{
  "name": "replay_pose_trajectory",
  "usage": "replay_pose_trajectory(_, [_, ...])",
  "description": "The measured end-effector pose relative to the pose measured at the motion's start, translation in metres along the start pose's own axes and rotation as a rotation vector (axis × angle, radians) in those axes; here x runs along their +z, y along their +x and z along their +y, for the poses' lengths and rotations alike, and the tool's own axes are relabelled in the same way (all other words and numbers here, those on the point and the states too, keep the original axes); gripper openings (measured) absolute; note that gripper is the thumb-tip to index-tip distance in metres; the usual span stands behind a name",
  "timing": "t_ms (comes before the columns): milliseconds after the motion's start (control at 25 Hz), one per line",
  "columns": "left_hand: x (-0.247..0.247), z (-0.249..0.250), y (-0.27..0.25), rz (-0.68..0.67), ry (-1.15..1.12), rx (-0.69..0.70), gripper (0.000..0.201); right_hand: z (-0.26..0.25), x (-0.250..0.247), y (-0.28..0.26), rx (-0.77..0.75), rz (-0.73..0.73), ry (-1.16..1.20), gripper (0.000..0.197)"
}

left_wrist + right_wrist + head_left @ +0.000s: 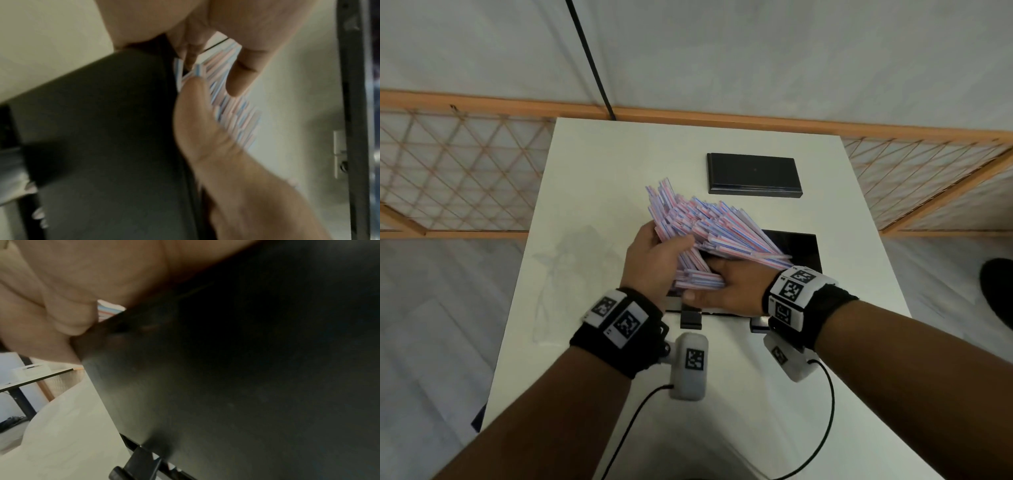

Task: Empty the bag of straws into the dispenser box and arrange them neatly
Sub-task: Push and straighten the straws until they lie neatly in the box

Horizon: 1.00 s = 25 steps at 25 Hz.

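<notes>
While both your hands are grasping the straws, left hand at nine o'clock and right hand at six, the bundle is fanning toward eleven over the box. Loosening either grip is risking loose ends sliding onto the desk.

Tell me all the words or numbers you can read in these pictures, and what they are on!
No words, brands or numbers can be read.
The white tags on the left wristband and the right wristband carry black-and-white square code patterns, not letters.
Small marks beside those patterns are too tiny to read.
The straws show only pink and blue stripes.
The black lid shows no label.
</notes>
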State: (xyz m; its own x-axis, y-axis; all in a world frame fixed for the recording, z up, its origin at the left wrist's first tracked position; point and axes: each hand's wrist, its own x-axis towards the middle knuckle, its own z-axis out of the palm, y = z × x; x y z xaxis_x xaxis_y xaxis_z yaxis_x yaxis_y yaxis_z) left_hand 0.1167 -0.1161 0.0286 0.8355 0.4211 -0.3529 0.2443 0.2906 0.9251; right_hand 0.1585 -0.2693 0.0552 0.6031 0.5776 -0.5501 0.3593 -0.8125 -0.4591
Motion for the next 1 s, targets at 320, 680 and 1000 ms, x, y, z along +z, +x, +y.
replay_pose_trajectory(320, [-0.006, 0.016, -0.003, 0.015, 0.069, 0.31, 0.031, 0.002, 0.007, -0.002, -0.099, 0.16, -0.104, 0.085])
replay_pose_trajectory(680, [-0.015, 0.014, -0.015, 0.129, -0.182, 0.286, 0.053, -0.004, 0.013, -0.018, 0.141, 0.241, -0.157, 0.079])
replay_pose_trajectory(1000, [-0.003, 0.013, -0.031, 0.047, -0.163, 0.167, 0.08, 0.005, 0.023, -0.025, 0.224, 0.219, -0.22, 0.1])
